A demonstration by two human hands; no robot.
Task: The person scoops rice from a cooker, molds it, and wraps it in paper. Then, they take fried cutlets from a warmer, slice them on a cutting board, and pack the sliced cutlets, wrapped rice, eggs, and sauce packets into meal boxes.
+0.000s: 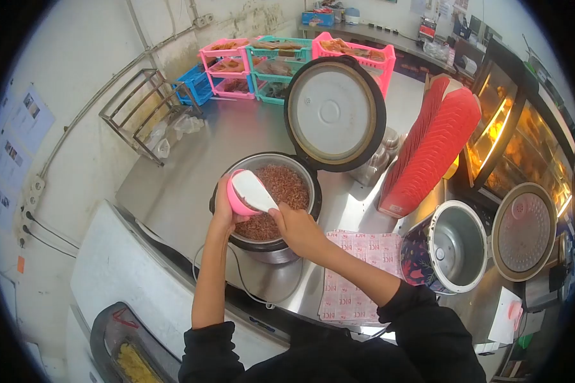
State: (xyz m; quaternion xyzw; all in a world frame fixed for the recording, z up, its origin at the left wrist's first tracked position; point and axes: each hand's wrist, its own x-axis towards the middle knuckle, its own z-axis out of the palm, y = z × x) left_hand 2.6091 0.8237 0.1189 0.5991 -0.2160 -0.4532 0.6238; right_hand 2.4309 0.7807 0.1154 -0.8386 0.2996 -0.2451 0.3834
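Note:
My left hand is wrapped round a small pink bowl, held tilted over the rice cooker. In my right hand is a white rice paddle, its flat blade lying across the bowl's mouth and hiding most of what is inside. Below both hands stands the open rice cooker, filled with reddish-brown rice. Its round lid stands upright on the hinge at the back.
Right of the cooker lie printed paper sheets and an empty patterned pot. Stacked red cartons lean behind them. A lit glass display case stands far right. Pink and teal baskets line the back; a metal rack stands left.

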